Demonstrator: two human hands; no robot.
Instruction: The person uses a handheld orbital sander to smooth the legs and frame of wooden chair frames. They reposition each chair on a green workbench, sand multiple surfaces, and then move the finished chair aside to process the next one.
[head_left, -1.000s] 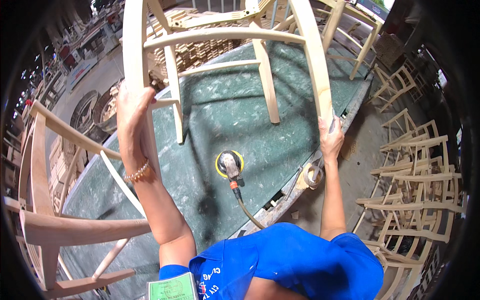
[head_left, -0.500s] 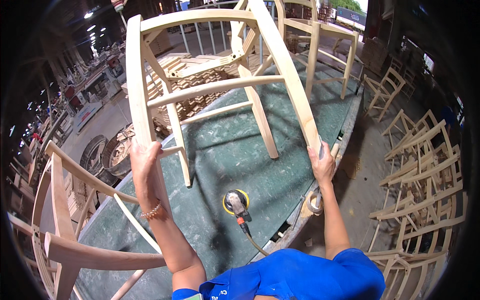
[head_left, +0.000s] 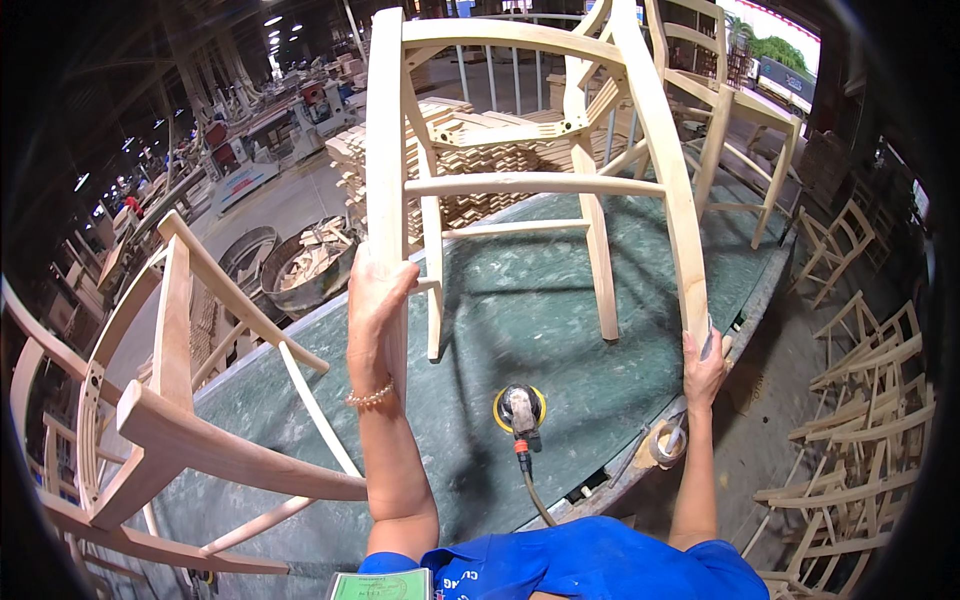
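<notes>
A bare, pale wooden chair frame (head_left: pixel 530 184) stands tilted before me over a green work table (head_left: pixel 450 410). My left hand (head_left: pixel 378 300), with a beaded bracelet at the wrist, is closed around its left long leg. My right hand (head_left: pixel 704 368) closes on the lower end of the right long leg. A thin grey piece (head_left: pixel 708 343) shows between that hand and the wood; its kind I cannot make out. On the table between my forearms rests a round sander (head_left: pixel 520 408) with a yellow rim, an orange connector and a hose.
Another chair frame (head_left: pixel 230 450) lies at the left. One more chair (head_left: pixel 735 120) stands on the table's far right. A roll of tape (head_left: pixel 662 443) sits at the right edge. Stacked wooden parts (head_left: pixel 480 140) and a scrap tub (head_left: pixel 310 265) lie beyond; piled chair frames (head_left: pixel 860 420) fill the right floor.
The view has swung left, so everything sits further right. My right hand stays near the leg's lower end, and my left hand keeps its hold on the left leg.
</notes>
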